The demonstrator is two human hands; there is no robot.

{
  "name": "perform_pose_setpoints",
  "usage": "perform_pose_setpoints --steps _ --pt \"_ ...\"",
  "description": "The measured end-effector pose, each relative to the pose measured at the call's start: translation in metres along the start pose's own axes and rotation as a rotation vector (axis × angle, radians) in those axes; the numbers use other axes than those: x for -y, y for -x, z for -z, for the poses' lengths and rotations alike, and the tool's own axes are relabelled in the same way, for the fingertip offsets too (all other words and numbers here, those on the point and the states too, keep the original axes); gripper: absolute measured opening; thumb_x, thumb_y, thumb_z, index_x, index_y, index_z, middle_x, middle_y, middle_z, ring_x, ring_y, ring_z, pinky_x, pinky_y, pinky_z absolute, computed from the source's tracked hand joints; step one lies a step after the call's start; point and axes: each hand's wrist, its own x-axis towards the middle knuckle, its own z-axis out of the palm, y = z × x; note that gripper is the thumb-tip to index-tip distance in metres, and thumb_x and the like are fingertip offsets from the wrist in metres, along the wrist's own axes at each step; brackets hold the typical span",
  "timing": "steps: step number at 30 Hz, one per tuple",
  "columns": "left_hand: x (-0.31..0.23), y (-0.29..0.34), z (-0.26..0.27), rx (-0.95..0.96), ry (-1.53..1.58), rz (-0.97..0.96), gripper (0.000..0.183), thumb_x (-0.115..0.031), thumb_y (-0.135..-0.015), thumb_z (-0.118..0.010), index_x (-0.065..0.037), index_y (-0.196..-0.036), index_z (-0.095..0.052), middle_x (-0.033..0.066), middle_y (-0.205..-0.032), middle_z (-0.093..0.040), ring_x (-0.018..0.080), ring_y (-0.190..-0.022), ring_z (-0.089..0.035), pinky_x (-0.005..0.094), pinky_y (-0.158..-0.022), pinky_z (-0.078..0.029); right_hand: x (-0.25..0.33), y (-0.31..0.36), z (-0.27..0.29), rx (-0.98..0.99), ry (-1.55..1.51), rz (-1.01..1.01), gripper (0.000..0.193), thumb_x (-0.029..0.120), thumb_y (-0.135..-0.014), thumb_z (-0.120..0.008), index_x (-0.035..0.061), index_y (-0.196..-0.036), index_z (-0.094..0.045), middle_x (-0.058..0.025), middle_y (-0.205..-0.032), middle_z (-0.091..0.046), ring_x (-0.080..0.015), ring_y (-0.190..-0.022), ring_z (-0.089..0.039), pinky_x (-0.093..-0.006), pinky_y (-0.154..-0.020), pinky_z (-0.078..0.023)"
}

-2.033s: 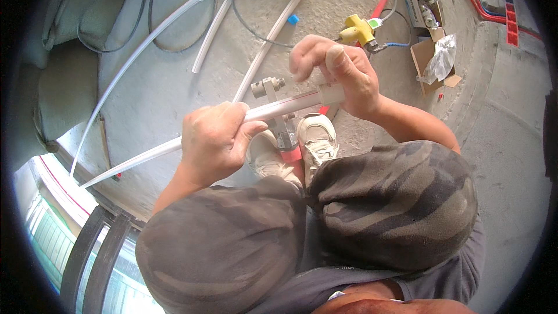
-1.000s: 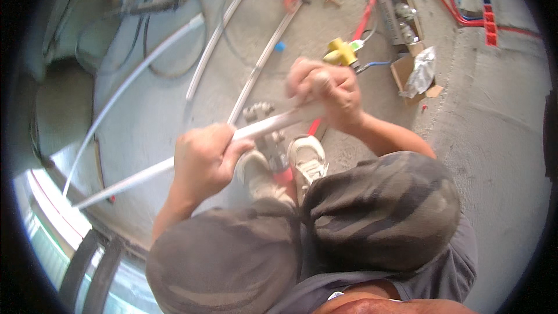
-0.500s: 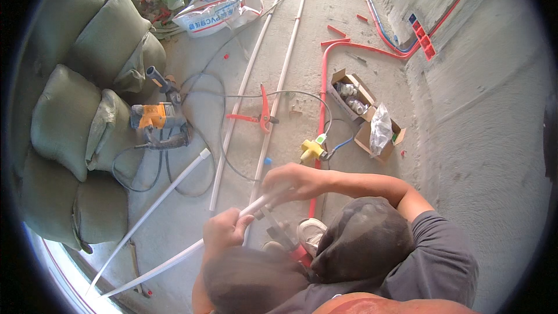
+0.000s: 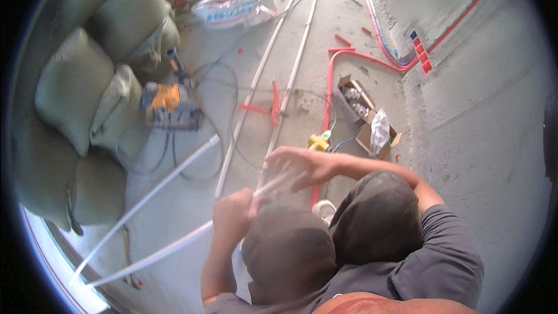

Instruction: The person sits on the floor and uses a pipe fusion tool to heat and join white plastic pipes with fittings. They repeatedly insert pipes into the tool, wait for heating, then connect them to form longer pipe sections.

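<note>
My left hand (image 4: 233,215) is closed round a white plastic pipe (image 4: 168,249), which slopes up from the lower left past my knees. Above the pipe's blurred upper end, my right hand (image 4: 311,166) is arched with fingers and thumb apart. Whether it touches the pipe is hard to tell through the blur. A second white pipe (image 4: 148,197) leans alongside on the left. Beyond my hands, a red-handled pipe cutter (image 4: 274,107) lies open across two long white pipes on the floor.
Full sacks (image 4: 75,90) are stacked along the left, with an orange and grey power drill (image 4: 168,104) beside them. A yellow plug connector (image 4: 318,142), a red conduit (image 4: 329,87) and open boxes of fittings (image 4: 356,99) lie to the right. Plastic bags (image 4: 232,9) lie far ahead.
My right hand has loosened from the pipe's upper end, its fingers now spread. My left hand keeps its grip. The whole view has shifted a little, and the knees have come closer together.
</note>
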Motion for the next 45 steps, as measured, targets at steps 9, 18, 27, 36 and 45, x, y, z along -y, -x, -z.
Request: perform_pose_setpoints --steps 9,18,27,36,45 --pt "0.007 -0.010 0.011 -0.102 0.017 -0.021 0.037 -0.035 -0.091 -0.077 -0.003 -0.078 -0.063 0.0202 -0.071 -0.063 0.0414 -0.065 -0.063 0.0483 -0.059 -0.045 -0.002 -0.026 0.021 0.091 0.302 -0.054 0.053 0.004 -0.076 -0.085 0.0046 -0.126 -0.067 -0.0122 -0.116 -0.072 -0.0236 -0.112 -0.068 -0.0388 -0.097 -0.053" --pt "-0.002 -0.018 -0.008 -0.083 -0.002 0.013 0.035 -0.035 -0.090 -0.077 -0.003 -0.081 -0.067 0.0168 -0.068 -0.063 0.0368 -0.062 -0.061 0.0447 -0.058 -0.045 -0.031 -0.008 0.033 0.092 0.382 -0.132 0.047 0.012 -0.079 -0.088 0.0046 -0.121 -0.066 -0.0103 -0.102 -0.070 -0.0233 -0.095 -0.069 -0.0358 -0.083 -0.054" --pt "-0.016 -0.041 -0.026 -0.067 -0.037 0.045 0.030 -0.030 -0.088 -0.078 -0.004 -0.081 -0.066 0.0164 -0.069 -0.062 0.0379 -0.063 -0.060 0.0450 -0.058 -0.044 -0.054 -0.008 0.064 0.209 0.141 -0.030 0.054 0.025 -0.087 -0.085 0.0014 -0.131 -0.064 -0.0157 -0.111 -0.073 -0.0259 -0.104 -0.070 -0.0392 -0.090 -0.054" --pt "-0.042 -0.058 -0.039 -0.123 -0.158 -0.024 0.036 -0.033 -0.088 -0.078 -0.006 -0.074 -0.057 0.0146 -0.066 -0.057 0.0378 -0.060 -0.058 0.0454 -0.057 -0.044 -0.091 -0.029 0.064 -0.218 -0.667 0.135 0.053 0.044 -0.112 -0.042 -0.0012 -0.134 -0.061 -0.0112 -0.124 -0.069 -0.0208 -0.113 -0.064 -0.0373 -0.102 -0.048" --pt "-0.065 -0.051 -0.039 -0.139 -0.338 -0.126 0.035 -0.032 -0.086 -0.079 -0.007 -0.078 -0.057 0.0125 -0.067 -0.058 0.0373 -0.061 -0.059 0.0462 -0.056 -0.045 -0.075 -0.018 0.075 -0.075 -0.830 0.137 0.049 0.043 -0.111 -0.048 -0.0014 -0.124 -0.065 -0.0085 -0.109 -0.068 -0.0155 -0.098 -0.063 -0.0325 -0.091 -0.050"
